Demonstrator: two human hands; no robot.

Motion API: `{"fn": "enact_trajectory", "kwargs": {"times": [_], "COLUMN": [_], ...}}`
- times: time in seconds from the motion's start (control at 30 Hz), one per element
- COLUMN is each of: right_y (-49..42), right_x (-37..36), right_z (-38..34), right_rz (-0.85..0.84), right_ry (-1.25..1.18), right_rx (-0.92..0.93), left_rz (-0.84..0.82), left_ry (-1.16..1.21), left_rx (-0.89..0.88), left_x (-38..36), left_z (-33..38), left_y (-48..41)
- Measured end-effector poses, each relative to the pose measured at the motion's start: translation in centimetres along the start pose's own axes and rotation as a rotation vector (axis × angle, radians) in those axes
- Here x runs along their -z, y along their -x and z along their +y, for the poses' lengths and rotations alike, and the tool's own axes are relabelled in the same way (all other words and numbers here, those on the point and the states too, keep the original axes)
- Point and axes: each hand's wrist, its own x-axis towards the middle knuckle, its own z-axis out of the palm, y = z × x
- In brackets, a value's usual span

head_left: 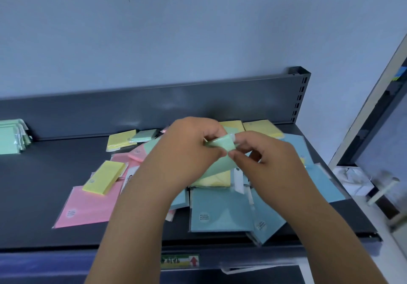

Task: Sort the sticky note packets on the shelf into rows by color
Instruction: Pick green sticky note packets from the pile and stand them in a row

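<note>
Both hands are up over the messy pile on the dark shelf (44, 184); the left hand (189, 151) has its fingers curled and pinches one side of a small green packet (220, 144), and the right hand (273, 160) pinches the other side with a finger and thumb; so the packet is in the air between them, above the pile and not lying on it. A bigger green packet (209, 169) sits just under the hands; I cannot tell if they touch it. The green stack (10, 138) stands far off at the left end of the shelf, by the back wall, so the small packet has a long way to go; it is only held by its edges and its wrapper looks shiny, so it could slip out and drop back into the mix. The blue packets (220, 211) lie in a loose heap near the front, and one corner sticks out past the front edge; an arm brushing them could push some off the shelf. The yellow packet (103, 176) rests on top of the big pink packet (88, 208); a sweep to the left that goes too low could knock it and slide both about. The light is dim and bluish, so green and blue look alike; a packet could end up in the wrong row. One more small green one (145, 135) hides at the back beside a yellow one (120, 139), and it could get missed.
</note>
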Motion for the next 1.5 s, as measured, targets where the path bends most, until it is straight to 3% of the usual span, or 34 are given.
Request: {"fn": "enact_trajectory", "kwargs": {"times": [0.1, 0.23, 0.37, 0.47, 0.93, 1.23, 1.5], "right_y": [-0.1, -0.2, -0.5, -0.6, 1.8, -1.2, -5.9], "right_x": [0.8, 1.6, 0.6, -1.3, -19.7, -25.2, -28.4], "right_z": [0.2, -0.2, -1.5, -3.3, -15.9, -19.4, -20.5], "right_rz": [0.082, 0.216, 0.252, 0.253, 0.212, 0.230, 0.138], "right_ry": [-0.081, -0.284, -0.374, -0.388, -0.312, -0.250, 0.020], "right_rx": [-0.051, -0.174, -0.228, -0.261, -0.273, -0.284, -0.161], "left_rz": [0.053, 0.196, 0.254, 0.280, 0.228, 0.550, 0.609], "left_ry": [0.055, 0.147, 0.402, 0.463, 0.506, 0.562, 0.526], "left_rx": [-0.047, 0.027, 0.088, 0.120, 0.121, 0.253, 0.304], "left_x": [-0.6, 0.5, 2.1, 3.7, 18.3, 21.7, 23.5], "left_z": [-0.1, -1.7, -3.1, -4.8, -20.3, -23.8, -28.0], "left_y": [-0.2, 0.1, 0.9, 1.7, 10.4, 9.6, 7.2]}}
